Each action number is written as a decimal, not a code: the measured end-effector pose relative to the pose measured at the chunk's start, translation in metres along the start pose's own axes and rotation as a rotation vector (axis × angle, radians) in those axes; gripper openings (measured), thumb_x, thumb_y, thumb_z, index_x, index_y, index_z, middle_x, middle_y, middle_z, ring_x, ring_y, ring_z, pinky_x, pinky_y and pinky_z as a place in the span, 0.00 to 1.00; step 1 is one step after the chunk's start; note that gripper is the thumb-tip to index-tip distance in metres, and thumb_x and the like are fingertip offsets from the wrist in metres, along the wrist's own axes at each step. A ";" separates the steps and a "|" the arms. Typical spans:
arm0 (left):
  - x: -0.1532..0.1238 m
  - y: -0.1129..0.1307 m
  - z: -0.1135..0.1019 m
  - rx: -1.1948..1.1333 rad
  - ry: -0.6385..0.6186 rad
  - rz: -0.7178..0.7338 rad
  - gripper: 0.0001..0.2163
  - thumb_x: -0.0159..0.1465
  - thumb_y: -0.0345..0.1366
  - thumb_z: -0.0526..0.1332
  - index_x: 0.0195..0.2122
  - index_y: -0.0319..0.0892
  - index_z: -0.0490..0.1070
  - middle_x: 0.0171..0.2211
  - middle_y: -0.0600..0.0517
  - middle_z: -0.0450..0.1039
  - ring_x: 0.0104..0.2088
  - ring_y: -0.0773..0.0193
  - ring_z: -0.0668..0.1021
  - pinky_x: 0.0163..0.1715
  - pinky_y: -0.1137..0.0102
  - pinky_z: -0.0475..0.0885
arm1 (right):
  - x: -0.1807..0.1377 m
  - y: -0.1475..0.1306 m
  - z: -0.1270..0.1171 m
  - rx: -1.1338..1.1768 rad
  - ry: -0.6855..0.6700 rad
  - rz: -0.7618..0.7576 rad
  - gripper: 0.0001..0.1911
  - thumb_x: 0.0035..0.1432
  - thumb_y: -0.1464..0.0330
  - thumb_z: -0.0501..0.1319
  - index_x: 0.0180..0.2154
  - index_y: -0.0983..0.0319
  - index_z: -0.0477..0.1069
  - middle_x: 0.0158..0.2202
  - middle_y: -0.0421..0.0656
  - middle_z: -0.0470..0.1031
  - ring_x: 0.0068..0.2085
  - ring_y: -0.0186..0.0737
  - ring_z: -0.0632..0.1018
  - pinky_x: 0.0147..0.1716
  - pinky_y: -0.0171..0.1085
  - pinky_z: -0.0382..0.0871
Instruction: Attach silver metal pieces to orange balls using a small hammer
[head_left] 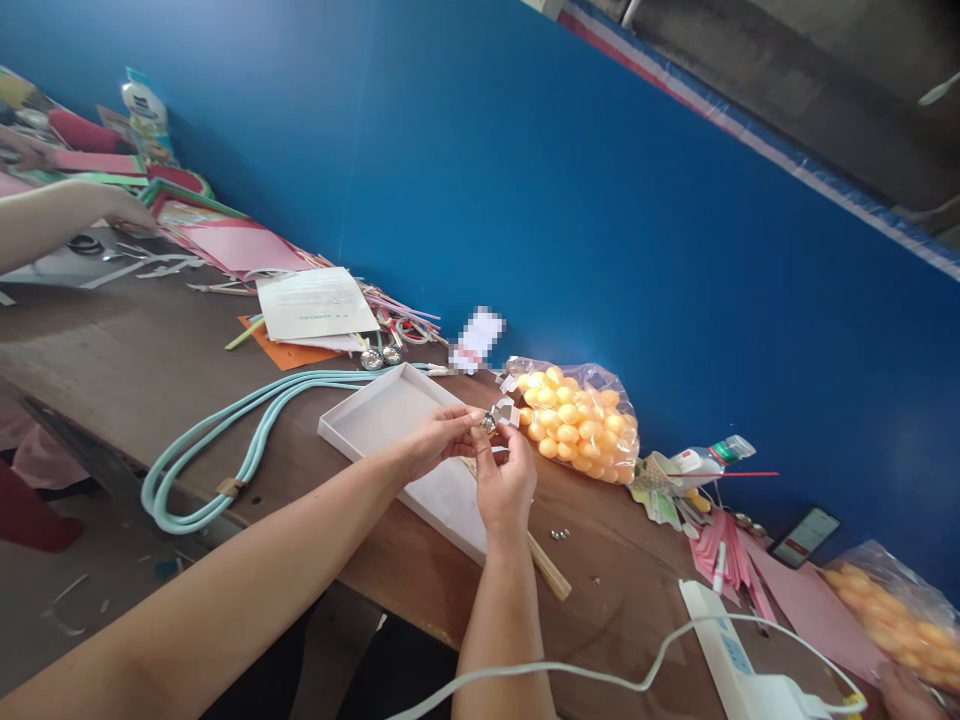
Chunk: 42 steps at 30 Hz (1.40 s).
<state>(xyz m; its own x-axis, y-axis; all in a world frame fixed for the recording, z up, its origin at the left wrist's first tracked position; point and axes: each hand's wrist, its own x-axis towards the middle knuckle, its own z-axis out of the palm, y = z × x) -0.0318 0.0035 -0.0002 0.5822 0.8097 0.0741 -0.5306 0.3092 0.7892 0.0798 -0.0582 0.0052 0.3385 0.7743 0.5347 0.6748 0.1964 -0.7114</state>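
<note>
A small shiny metal ball (488,424) is pinched between the fingertips of both my hands, above the right side of a shallow white box (360,415). My left hand (439,440) grips the ball from the left, fingers closed. My right hand (508,480) closes on it from the right and below. A small whitish piece (508,412) shows just behind my right fingertips; whether I touch it I cannot tell. Thin wooden sticks (551,568) lie partly hidden under my right forearm. Several tiny metal balls (559,535) lie on the table to the right.
Looped light-blue cord (259,430) lies left, near two larger shiny balls (371,358). A bag of orange balls (574,425) rests against the blue wall (465,180). Right are a power strip (712,630), a white cable (570,668) and a phone (805,537). Another person's arm (67,215) reaches in left.
</note>
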 end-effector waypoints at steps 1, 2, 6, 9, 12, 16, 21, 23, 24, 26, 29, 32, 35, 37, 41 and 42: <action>0.000 0.000 0.000 0.003 -0.001 -0.003 0.16 0.55 0.43 0.67 0.37 0.35 0.74 0.32 0.46 0.75 0.32 0.66 0.77 0.34 0.72 0.71 | 0.000 0.000 0.000 0.003 -0.001 0.008 0.23 0.56 0.53 0.60 0.44 0.64 0.72 0.38 0.47 0.77 0.30 0.37 0.75 0.31 0.35 0.69; 0.000 0.000 0.000 0.006 -0.003 -0.006 0.16 0.55 0.43 0.67 0.37 0.35 0.74 0.33 0.46 0.75 0.31 0.66 0.77 0.33 0.72 0.71 | 0.000 0.000 0.000 0.005 -0.002 0.017 0.22 0.56 0.53 0.60 0.44 0.64 0.72 0.38 0.47 0.77 0.30 0.36 0.75 0.31 0.35 0.69; 0.000 -0.001 -0.002 0.015 0.003 -0.009 0.15 0.56 0.43 0.66 0.36 0.35 0.74 0.32 0.47 0.75 0.29 0.67 0.76 0.33 0.72 0.71 | -0.001 -0.003 -0.001 0.011 -0.005 0.031 0.22 0.56 0.53 0.60 0.43 0.64 0.73 0.37 0.47 0.77 0.30 0.37 0.75 0.31 0.35 0.69; 0.001 -0.001 -0.002 0.008 0.004 -0.008 0.15 0.55 0.44 0.67 0.36 0.35 0.74 0.31 0.47 0.74 0.30 0.67 0.76 0.33 0.72 0.71 | -0.002 -0.005 -0.002 0.021 -0.010 0.039 0.21 0.56 0.54 0.60 0.43 0.64 0.73 0.37 0.47 0.77 0.30 0.37 0.75 0.30 0.35 0.69; 0.000 -0.001 -0.002 0.009 0.001 -0.004 0.15 0.55 0.43 0.67 0.35 0.35 0.73 0.31 0.47 0.74 0.30 0.67 0.76 0.33 0.73 0.71 | -0.002 -0.005 -0.001 0.036 -0.018 0.050 0.20 0.56 0.55 0.60 0.43 0.64 0.73 0.36 0.46 0.76 0.29 0.36 0.74 0.29 0.35 0.70; -0.001 0.001 0.000 0.020 -0.001 -0.007 0.15 0.55 0.43 0.67 0.36 0.35 0.74 0.32 0.47 0.74 0.32 0.66 0.77 0.33 0.72 0.71 | -0.002 -0.004 -0.001 0.044 -0.023 0.061 0.20 0.55 0.56 0.60 0.43 0.64 0.72 0.36 0.47 0.77 0.27 0.35 0.73 0.28 0.35 0.70; -0.001 0.000 0.001 0.020 0.014 -0.009 0.15 0.54 0.43 0.67 0.36 0.36 0.73 0.33 0.46 0.75 0.35 0.62 0.78 0.35 0.70 0.72 | -0.002 -0.003 0.000 0.034 -0.020 0.047 0.20 0.56 0.57 0.60 0.43 0.64 0.73 0.36 0.47 0.77 0.29 0.36 0.74 0.28 0.35 0.70; 0.000 0.000 0.001 0.018 0.023 -0.008 0.15 0.55 0.43 0.67 0.36 0.36 0.73 0.32 0.46 0.75 0.34 0.62 0.78 0.36 0.70 0.72 | -0.002 -0.003 0.000 0.029 -0.029 0.035 0.21 0.57 0.57 0.59 0.45 0.64 0.73 0.37 0.48 0.77 0.31 0.38 0.76 0.29 0.35 0.71; 0.000 0.000 0.001 0.019 0.032 -0.006 0.15 0.55 0.43 0.67 0.36 0.36 0.73 0.32 0.47 0.75 0.34 0.62 0.78 0.36 0.70 0.72 | -0.002 -0.003 0.001 0.025 -0.038 0.029 0.21 0.57 0.57 0.59 0.46 0.65 0.72 0.37 0.48 0.77 0.32 0.38 0.76 0.29 0.35 0.71; 0.000 0.000 0.001 0.024 0.055 -0.004 0.15 0.55 0.43 0.66 0.36 0.36 0.73 0.32 0.47 0.75 0.32 0.63 0.78 0.35 0.70 0.72 | -0.002 -0.002 0.002 0.020 -0.058 0.023 0.22 0.58 0.57 0.58 0.48 0.65 0.71 0.39 0.49 0.77 0.34 0.39 0.77 0.29 0.35 0.71; 0.000 0.000 0.001 0.027 0.077 -0.011 0.15 0.55 0.43 0.66 0.38 0.37 0.72 0.33 0.47 0.75 0.31 0.64 0.78 0.34 0.70 0.72 | -0.003 -0.001 0.003 0.015 -0.061 0.027 0.23 0.58 0.57 0.58 0.49 0.65 0.70 0.40 0.49 0.77 0.34 0.40 0.77 0.29 0.35 0.71; 0.000 0.001 0.001 0.029 0.116 -0.025 0.18 0.55 0.43 0.67 0.43 0.39 0.71 0.35 0.48 0.75 0.30 0.64 0.78 0.33 0.70 0.71 | -0.003 -0.001 0.004 0.012 -0.047 0.020 0.23 0.58 0.57 0.59 0.50 0.65 0.70 0.40 0.50 0.77 0.33 0.39 0.77 0.29 0.35 0.71; 0.001 0.001 0.002 0.038 0.159 -0.024 0.18 0.54 0.43 0.68 0.43 0.40 0.70 0.35 0.48 0.75 0.29 0.66 0.78 0.31 0.71 0.71 | -0.003 0.001 0.005 0.005 -0.041 -0.007 0.22 0.58 0.59 0.59 0.50 0.64 0.70 0.40 0.49 0.77 0.33 0.39 0.77 0.30 0.35 0.72; 0.001 0.001 0.004 0.042 0.146 -0.011 0.17 0.53 0.43 0.68 0.40 0.38 0.71 0.36 0.48 0.74 0.30 0.66 0.78 0.32 0.71 0.71 | -0.003 0.002 0.005 -0.003 -0.032 -0.019 0.21 0.58 0.60 0.59 0.50 0.63 0.69 0.40 0.49 0.76 0.33 0.38 0.77 0.30 0.35 0.72; 0.001 0.001 0.005 0.049 0.116 0.004 0.19 0.50 0.42 0.71 0.38 0.38 0.71 0.35 0.49 0.73 0.33 0.65 0.78 0.36 0.69 0.71 | -0.002 0.005 0.008 -0.008 -0.023 -0.025 0.18 0.58 0.62 0.59 0.49 0.62 0.70 0.39 0.47 0.76 0.34 0.38 0.76 0.32 0.35 0.72; 0.000 0.001 0.005 0.056 0.126 0.007 0.19 0.48 0.42 0.71 0.37 0.38 0.71 0.34 0.50 0.73 0.33 0.65 0.77 0.36 0.68 0.72 | -0.002 0.006 0.009 -0.010 -0.024 -0.023 0.18 0.58 0.62 0.59 0.48 0.62 0.70 0.38 0.46 0.76 0.34 0.38 0.76 0.32 0.35 0.71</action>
<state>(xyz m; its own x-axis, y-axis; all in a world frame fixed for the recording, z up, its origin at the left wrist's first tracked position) -0.0288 0.0017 0.0034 0.4946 0.8691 0.0051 -0.4973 0.2781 0.8218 0.0770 -0.0532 -0.0042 0.3073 0.7838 0.5397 0.6886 0.2083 -0.6946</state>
